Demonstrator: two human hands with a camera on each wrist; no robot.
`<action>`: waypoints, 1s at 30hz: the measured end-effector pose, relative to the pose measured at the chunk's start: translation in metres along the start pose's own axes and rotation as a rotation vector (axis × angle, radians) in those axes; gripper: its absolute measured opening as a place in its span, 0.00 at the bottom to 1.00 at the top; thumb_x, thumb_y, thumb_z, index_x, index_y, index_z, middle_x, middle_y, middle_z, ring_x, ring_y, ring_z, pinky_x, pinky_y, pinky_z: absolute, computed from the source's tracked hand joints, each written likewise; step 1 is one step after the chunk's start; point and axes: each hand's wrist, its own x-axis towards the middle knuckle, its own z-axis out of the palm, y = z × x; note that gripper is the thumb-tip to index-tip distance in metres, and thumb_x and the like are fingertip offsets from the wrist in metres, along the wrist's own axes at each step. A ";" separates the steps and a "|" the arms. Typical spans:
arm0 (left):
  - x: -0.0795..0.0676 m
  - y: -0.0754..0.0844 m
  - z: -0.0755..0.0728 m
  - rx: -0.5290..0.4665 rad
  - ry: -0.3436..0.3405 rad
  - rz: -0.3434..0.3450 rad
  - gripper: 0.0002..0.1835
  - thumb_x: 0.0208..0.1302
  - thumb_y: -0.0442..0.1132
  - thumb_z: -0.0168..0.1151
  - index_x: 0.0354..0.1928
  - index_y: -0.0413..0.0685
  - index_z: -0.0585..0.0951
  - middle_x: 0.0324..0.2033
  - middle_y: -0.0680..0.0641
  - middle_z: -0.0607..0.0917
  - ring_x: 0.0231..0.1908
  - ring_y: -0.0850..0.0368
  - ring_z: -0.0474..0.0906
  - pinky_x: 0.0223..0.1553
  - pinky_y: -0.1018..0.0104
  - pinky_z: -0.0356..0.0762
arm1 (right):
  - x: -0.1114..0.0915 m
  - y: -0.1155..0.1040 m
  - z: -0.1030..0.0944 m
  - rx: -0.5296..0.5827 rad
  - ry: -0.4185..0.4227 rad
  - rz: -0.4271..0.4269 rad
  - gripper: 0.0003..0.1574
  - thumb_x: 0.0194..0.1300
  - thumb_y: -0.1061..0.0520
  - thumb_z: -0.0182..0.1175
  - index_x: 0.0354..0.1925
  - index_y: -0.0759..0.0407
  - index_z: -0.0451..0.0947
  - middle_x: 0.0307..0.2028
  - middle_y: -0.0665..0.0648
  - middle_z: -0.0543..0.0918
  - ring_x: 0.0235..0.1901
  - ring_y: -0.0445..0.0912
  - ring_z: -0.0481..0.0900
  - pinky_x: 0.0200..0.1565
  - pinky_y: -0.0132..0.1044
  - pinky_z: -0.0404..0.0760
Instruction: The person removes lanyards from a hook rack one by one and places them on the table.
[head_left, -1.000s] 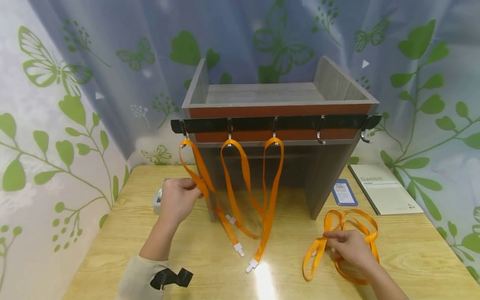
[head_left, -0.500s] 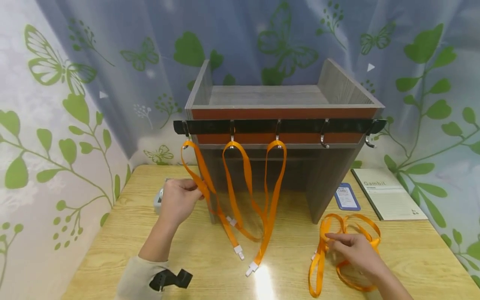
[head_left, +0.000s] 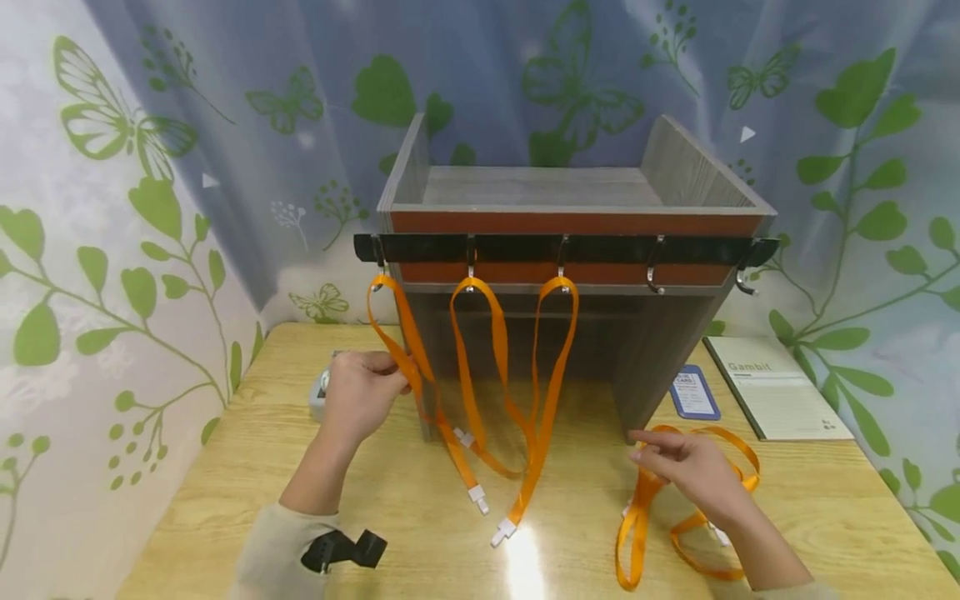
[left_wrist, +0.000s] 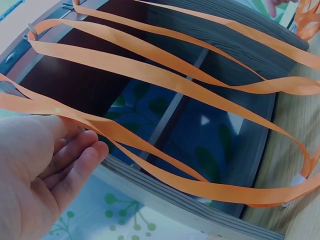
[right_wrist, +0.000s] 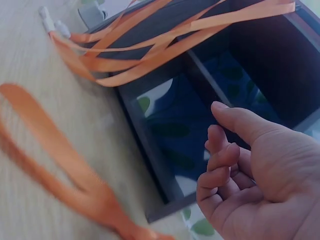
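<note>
Three orange lanyards hang from the left hooks: the leftmost lanyard (head_left: 417, 337), a middle lanyard (head_left: 500, 337) and a third lanyard (head_left: 557, 375). White clips hang at their lower ends. My left hand (head_left: 363, 396) pinches the leftmost lanyard partway down; in the left wrist view the strap partly hides the thumb. My right hand (head_left: 701, 479) is above more orange lanyards (head_left: 636, 533) bundled on the table at the right. In the right wrist view this right hand (right_wrist: 260, 180) has loosely bent fingers, thumb apart, with nothing between them. A loop of lanyard lies nearby.
A black rail (head_left: 517, 248) with several metal hooks crosses the front of a grey wooden shelf (head_left: 630, 358). Its two rightmost hooks bear no lanyard. A blue card holder (head_left: 693, 393) and a notebook (head_left: 780, 390) lie right; a grey object (head_left: 318, 396) sits behind the left hand.
My right hand has let go of the bundled lanyards and lifted slightly, its fingers moving left toward the shelf's foot. The left hand keeps its place on the leftmost lanyard.
</note>
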 end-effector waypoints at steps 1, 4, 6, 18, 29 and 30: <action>0.001 0.000 0.000 -0.003 -0.002 0.000 0.07 0.60 0.32 0.67 0.29 0.37 0.90 0.22 0.40 0.89 0.21 0.54 0.85 0.22 0.71 0.77 | 0.002 -0.003 0.001 0.010 -0.002 -0.010 0.33 0.63 0.41 0.68 0.60 0.57 0.81 0.28 0.54 0.82 0.27 0.41 0.73 0.26 0.36 0.72; 0.002 0.001 0.001 -0.009 -0.008 -0.007 0.06 0.60 0.33 0.67 0.31 0.38 0.91 0.23 0.40 0.89 0.22 0.53 0.86 0.23 0.71 0.78 | 0.005 -0.012 0.003 0.042 -0.010 -0.043 0.33 0.63 0.43 0.68 0.60 0.60 0.80 0.30 0.57 0.83 0.26 0.42 0.73 0.25 0.36 0.73; 0.002 0.002 0.001 -0.012 -0.012 -0.009 0.06 0.60 0.33 0.67 0.31 0.38 0.91 0.23 0.41 0.89 0.23 0.52 0.87 0.24 0.71 0.79 | 0.007 -0.017 0.005 0.059 -0.017 -0.064 0.33 0.63 0.44 0.68 0.60 0.61 0.80 0.27 0.56 0.80 0.24 0.42 0.71 0.24 0.37 0.70; 0.001 -0.001 0.000 0.000 -0.008 -0.003 0.07 0.61 0.34 0.67 0.31 0.38 0.91 0.22 0.41 0.89 0.23 0.50 0.87 0.24 0.72 0.79 | 0.018 -0.050 0.021 0.127 -0.048 -0.198 0.28 0.63 0.50 0.70 0.57 0.60 0.82 0.30 0.50 0.81 0.25 0.39 0.73 0.26 0.33 0.72; 0.000 -0.001 0.001 -0.008 -0.003 -0.018 0.06 0.60 0.31 0.67 0.30 0.37 0.91 0.21 0.41 0.89 0.22 0.56 0.85 0.24 0.72 0.79 | 0.032 -0.076 0.042 0.152 -0.084 -0.313 0.29 0.62 0.51 0.70 0.57 0.64 0.81 0.36 0.56 0.86 0.31 0.42 0.84 0.37 0.35 0.84; 0.000 -0.001 0.001 -0.013 -0.001 -0.015 0.06 0.60 0.31 0.67 0.30 0.37 0.91 0.21 0.41 0.89 0.22 0.56 0.85 0.24 0.72 0.79 | 0.034 -0.079 0.043 0.148 -0.084 -0.321 0.29 0.62 0.51 0.70 0.57 0.65 0.81 0.37 0.56 0.86 0.33 0.43 0.85 0.38 0.35 0.84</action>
